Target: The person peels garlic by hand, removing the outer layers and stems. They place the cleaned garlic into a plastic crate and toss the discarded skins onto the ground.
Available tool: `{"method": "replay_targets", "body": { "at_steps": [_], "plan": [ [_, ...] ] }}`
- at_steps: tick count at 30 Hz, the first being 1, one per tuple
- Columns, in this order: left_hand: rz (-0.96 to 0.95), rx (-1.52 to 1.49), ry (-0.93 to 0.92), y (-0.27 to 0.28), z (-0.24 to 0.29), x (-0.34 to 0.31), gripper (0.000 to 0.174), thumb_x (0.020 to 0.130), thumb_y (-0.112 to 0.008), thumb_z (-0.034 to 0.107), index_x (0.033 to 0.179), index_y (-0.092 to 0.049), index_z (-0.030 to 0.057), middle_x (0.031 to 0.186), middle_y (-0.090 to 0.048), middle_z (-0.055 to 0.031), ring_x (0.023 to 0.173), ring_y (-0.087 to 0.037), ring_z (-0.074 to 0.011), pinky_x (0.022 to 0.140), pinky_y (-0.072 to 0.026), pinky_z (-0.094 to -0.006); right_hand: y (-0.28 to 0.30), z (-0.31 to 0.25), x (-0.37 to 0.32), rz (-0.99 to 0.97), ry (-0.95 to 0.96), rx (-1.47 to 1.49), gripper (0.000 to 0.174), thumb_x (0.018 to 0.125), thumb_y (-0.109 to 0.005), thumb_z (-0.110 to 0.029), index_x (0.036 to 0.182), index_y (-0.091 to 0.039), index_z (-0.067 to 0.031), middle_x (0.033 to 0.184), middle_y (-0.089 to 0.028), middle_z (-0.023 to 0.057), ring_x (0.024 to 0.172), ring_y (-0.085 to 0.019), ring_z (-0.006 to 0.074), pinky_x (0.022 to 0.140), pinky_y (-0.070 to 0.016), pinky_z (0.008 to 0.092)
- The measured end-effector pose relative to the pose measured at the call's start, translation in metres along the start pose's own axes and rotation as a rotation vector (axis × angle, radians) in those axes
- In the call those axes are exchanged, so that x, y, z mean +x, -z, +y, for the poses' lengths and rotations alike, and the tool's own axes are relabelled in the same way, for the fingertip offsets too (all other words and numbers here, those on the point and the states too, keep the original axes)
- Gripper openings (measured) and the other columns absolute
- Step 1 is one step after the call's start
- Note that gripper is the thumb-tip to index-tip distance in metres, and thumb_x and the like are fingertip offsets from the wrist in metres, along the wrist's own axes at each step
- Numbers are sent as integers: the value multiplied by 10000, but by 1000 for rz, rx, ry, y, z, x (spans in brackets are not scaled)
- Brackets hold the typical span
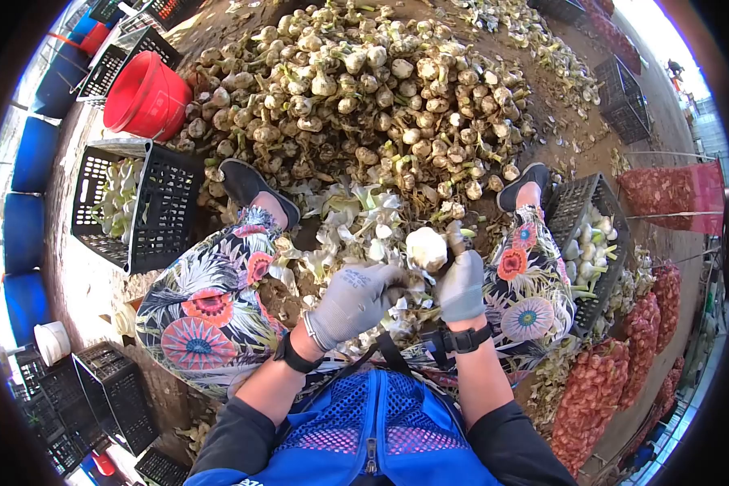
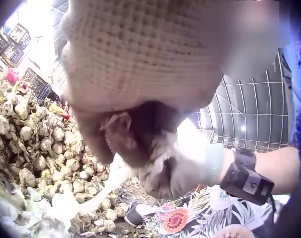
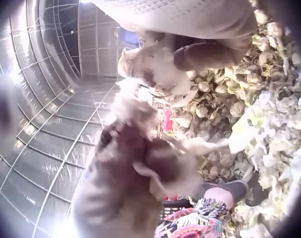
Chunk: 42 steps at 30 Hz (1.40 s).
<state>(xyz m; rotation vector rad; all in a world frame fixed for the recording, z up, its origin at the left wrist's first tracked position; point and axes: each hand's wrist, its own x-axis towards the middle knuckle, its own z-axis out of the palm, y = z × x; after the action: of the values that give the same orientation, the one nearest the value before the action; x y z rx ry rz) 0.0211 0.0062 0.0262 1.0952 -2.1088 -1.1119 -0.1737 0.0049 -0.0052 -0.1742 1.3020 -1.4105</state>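
White garlic bulb: in the right hand, between the knees and just right of the left hand [image 1: 426, 249].
Right hand [image 1: 463, 283]: in a pale glove, its fingers and thumb curled round the bulb.
Left hand [image 1: 356, 300]: gloved too, fingers bent inward and pinching a strip of peel [image 3: 205, 146]; partly blurred in the wrist views.
Beneath the hands: loose peel [image 1: 364, 211], scattered between the dark shoes [image 1: 247, 190].
Legs: floral trousers [image 1: 206, 324], spread to either side.
Far side: a broad heap of garlic [image 1: 364, 89], stems and roots on many bulbs.
Left: a black crate [image 1: 166, 202] with stemmed garlic inside; a red bucket [image 1: 162, 97] beyond it.
Right: a dark crate [image 1: 607, 194] of pale stemmed garlic, with red mesh sacks [image 1: 595, 397] nearer, filled.
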Motion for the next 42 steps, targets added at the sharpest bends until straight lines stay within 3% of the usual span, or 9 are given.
{"method": "replay_targets", "body": {
  "at_steps": [7, 15, 19, 23, 25, 27, 31, 35, 42],
  "plan": [
    [98, -38, 216, -2, 4, 9, 423, 921, -659, 442, 906, -675, 19, 804, -644, -160, 760, -643, -375, 684, -508, -417, 12, 8, -4, 61, 213, -258, 217, 929, -716, -214, 906, -691, 1, 854, -645, 7, 749, -590, 84, 692, -493, 261],
    [317, -19, 352, 2, -16, 11, 132, 913, -630, 149, 906, -672, 24, 848, -643, -176, 789, -638, -333, 706, -501, -366, -5, -4, -19, 32, 222, -229, 125, 897, -720, -102, 969, -715, 0, 820, -633, -27, 748, -560, 51, 712, -457, 210],
    [457, -244, 334, 4, -34, 15, 253, 961, -614, 196, 1098, -648, -15, 937, -657, -112, 869, -635, -173, 775, -496, -285, 9, -7, -13, -92, 170, -355, 170, 904, -724, -174, 947, -706, -11, 828, -641, -33, 744, -558, 40, 674, -434, 212],
    [96, -441, 298, 14, -22, 24, 395, 1022, -555, 297, 1229, -584, -37, 960, -655, -87, 909, -631, -149, 791, -499, -255, -11, -18, -12, -279, 4, -463, 133, 919, -697, -131, 968, -701, -7, 807, -606, -39, 710, -524, 42, 643, -410, 204],
    [101, -534, 184, 0, -25, 24, 346, 1008, -578, 247, 1227, -583, -21, 864, -647, -71, 751, -621, -129, 684, -512, -259, -16, -6, -7, -391, 5, -461, 111, 947, -651, -86, 990, -698, 5, 853, -633, -15, 742, -556, 46, 680, -434, 195],
    [16, -944, 595, 4, -13, 27, 385, 1009, -593, 270, 1244, -565, -33, 874, -632, -41, 705, -592, -85, 629, -498, -226, -17, -1, -6, -361, 123, -385, 133, 972, -643, -111, 1002, -704, 4, 899, -659, -2, 786, -579, 43, 707, -454, 195],
    [315, -914, 508, -5, -26, 23, 383, 992, -628, 264, 1235, -561, -24, 907, -603, 3, 695, -564, -40, 603, -487, -194, 3, 12, -17, -266, -134, -589, 387, 999, -609, -374, 1064, -695, -2, 918, -709, 56, 775, -657, 136, 731, -523, 272],
    [303, -798, 461, -20, -28, 20, 347, 973, -659, 248, 1191, -584, -11, 887, -593, 6, 716, -563, -59, 645, -485, -227, -27, 7, -43, -251, -132, -672, 357, 1032, -550, -316, 1103, -681, 9, 929, -701, 106, 835, -631, 145, 728, -477, 290],
    [385, -857, 445, -18, -37, 15, 350, 985, -635, 213, 1224, -560, -32, 1058, -601, -55, 843, -593, -90, 722, -513, -236, -8, 35, -23, -238, -10, -468, 194, 935, -587, -109, 1008, -701, 29, 769, -630, -33, 614, -504, 49, 550, -393, 214]
  ]
}}
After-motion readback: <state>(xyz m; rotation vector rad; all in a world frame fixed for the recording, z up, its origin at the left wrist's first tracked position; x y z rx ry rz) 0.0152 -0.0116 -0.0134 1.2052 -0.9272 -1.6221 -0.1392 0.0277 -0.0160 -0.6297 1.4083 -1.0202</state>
